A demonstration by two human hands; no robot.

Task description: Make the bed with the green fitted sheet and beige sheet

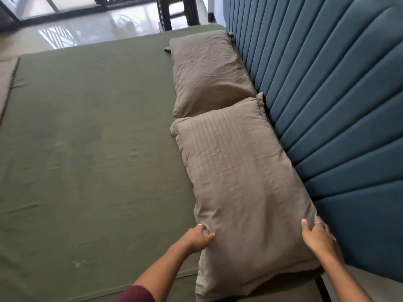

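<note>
Left hand (199, 237) fingers curled in a grip, right hand (317, 237) likewise, both arms extended

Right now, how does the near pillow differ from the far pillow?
The near pillow is gripped at its near end by both hands, left hand and right hand; the far pillow lies untouched. The near pillow's end overhangs the edge of the green fitted sheet; the far pillow rests wholly on it. Both wear the same brownish striped covers and lie along the blue headboard.

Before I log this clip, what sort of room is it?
Most likely a bedroom: a bed in a green fitted sheet, two pillows along a padded blue headboard, and both hands, left and right, setting the nearer pillow.
</note>
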